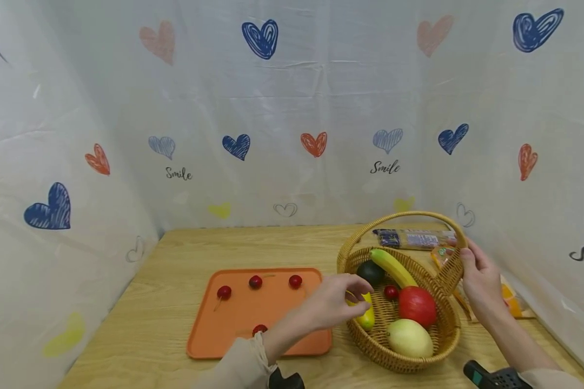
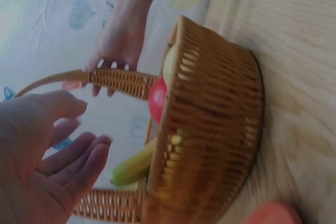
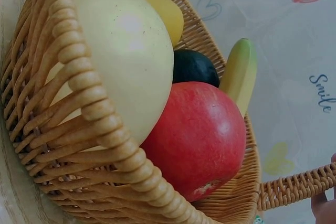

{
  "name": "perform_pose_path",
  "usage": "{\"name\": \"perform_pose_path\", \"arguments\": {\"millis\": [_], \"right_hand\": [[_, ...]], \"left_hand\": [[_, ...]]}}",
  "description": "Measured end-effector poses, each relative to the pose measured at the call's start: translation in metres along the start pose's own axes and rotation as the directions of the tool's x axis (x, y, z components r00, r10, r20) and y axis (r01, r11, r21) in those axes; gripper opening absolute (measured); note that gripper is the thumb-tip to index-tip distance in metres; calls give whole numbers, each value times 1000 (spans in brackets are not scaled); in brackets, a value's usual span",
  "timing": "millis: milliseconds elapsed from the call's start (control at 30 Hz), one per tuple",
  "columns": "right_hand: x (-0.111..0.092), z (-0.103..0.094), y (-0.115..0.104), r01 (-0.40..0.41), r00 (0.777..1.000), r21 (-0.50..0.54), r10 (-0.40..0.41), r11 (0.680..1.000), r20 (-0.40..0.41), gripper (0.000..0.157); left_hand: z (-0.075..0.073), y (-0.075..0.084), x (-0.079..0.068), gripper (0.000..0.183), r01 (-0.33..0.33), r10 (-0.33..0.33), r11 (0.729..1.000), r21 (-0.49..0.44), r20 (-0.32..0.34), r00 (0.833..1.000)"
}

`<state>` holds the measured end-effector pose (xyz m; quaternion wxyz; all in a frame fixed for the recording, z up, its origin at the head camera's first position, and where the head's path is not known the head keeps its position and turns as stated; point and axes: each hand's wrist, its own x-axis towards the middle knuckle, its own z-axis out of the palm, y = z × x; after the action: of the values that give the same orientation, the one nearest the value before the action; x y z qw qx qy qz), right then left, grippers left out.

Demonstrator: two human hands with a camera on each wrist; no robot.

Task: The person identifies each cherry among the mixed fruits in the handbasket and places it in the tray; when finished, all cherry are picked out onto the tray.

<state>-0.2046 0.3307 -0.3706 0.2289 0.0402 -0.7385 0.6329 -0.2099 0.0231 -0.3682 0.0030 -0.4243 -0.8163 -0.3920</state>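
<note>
My right hand (image 1: 482, 275) grips the right side of the handle of a wicker basket (image 2: 220, 114). Over the basket's left rim hovers my left hand (image 1: 331, 302), its fingers loosely bent with nothing between them in the left wrist view. Inside the basket lie a banana (image 1: 394, 267), a dark green fruit (image 1: 371, 272), a cherry (image 1: 391, 292), a red round fruit (image 3: 197, 140), a pale yellow-green melon-like fruit (image 3: 123, 61) and a yellow fruit (image 1: 367, 316), which my left hand partly hides in the head view.
An orange tray (image 1: 243, 346) left of the basket bears several cherries (image 1: 224, 292), one partly behind my left forearm. Behind the basket lies a long clear package (image 1: 418, 239). Orange packets (image 1: 511, 300) lie to the right. A heart-printed curtain (image 1: 282, 108) encloses the wooden table (image 1: 175, 259).
</note>
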Motion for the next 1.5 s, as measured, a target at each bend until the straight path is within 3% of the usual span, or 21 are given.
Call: {"name": "perform_pose_path", "arguments": {"millis": [233,500,767,1033,1233,1500], "right_hand": [[1,2,1,-2,1000,12,2,1000,-9,40],[1,5,1,-5,1000,-46,5,999,0,47],[0,10,2,14,1000,-18,-14,1000,8,45],[1,9,-1,1,1000,-41,-1,999,0,46],[0,4,1,-17,1000,-48,16,999,-15,44],[-2,1,1,-20,1000,-36,19,999,-24,45]], "left_hand": [[15,13,23,19,-39,40,994,106,-13,999],[28,8,49,21,4,-2,995,98,-23,1000],[43,-5,66,20,91,-89,993,70,-29,996],[56,-19,84,23,192,-195,955,225,-7,981],[70,-22,93,25,197,-221,917,347,30,975],[77,-22,97,22,239,-272,907,347,48,961]]}}
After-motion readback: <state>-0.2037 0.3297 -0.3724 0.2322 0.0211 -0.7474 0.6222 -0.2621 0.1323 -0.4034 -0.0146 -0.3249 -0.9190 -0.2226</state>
